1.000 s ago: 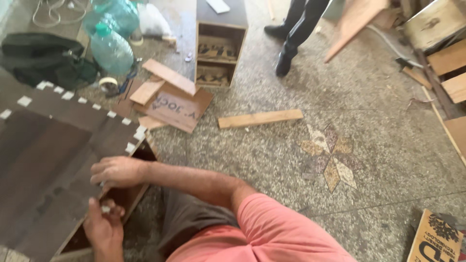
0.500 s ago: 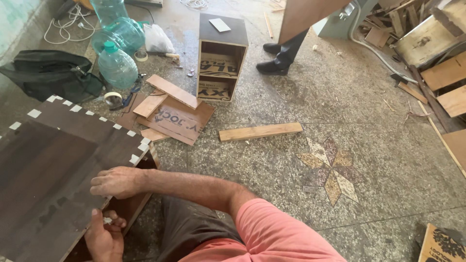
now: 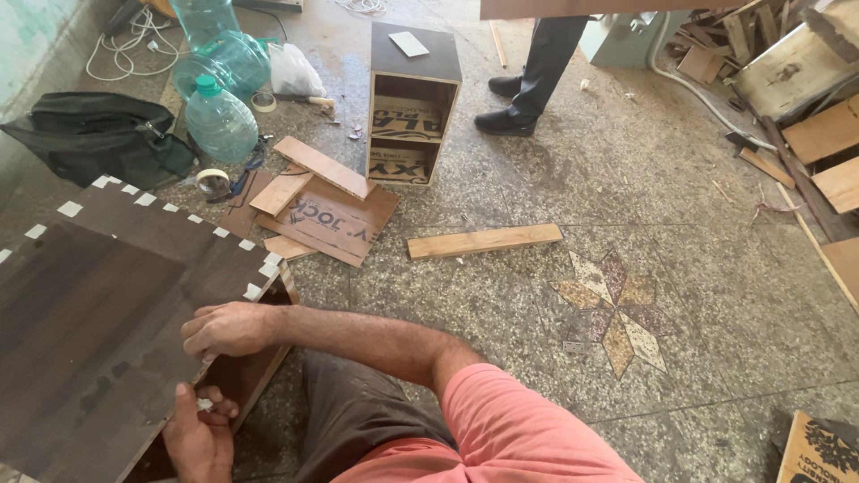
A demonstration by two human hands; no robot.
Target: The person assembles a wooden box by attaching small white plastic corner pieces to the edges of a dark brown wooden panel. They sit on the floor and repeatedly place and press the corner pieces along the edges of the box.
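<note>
A dark wood-grain panel with small white tape squares along its edges forms the top of a box at the lower left. My right hand lies on the panel's near edge with its fingers curled over it. My left hand is just below, beside the box's open side, pinching a small white piece between thumb and fingers. The two hands are a short way apart. My knee in dark trousers is beside the box.
Flat cardboard and wood offcuts lie beyond the box, with a loose plank to their right. A small open cabinet stands further back, and another person's legs next to it. Water bottles, a black bag and tape rolls are at the far left, scrap boards at the right.
The view has tilted and shifted. The standing person has stepped closer to the small cabinet. My hands stay at the panel's edge, the left one a little lower.
</note>
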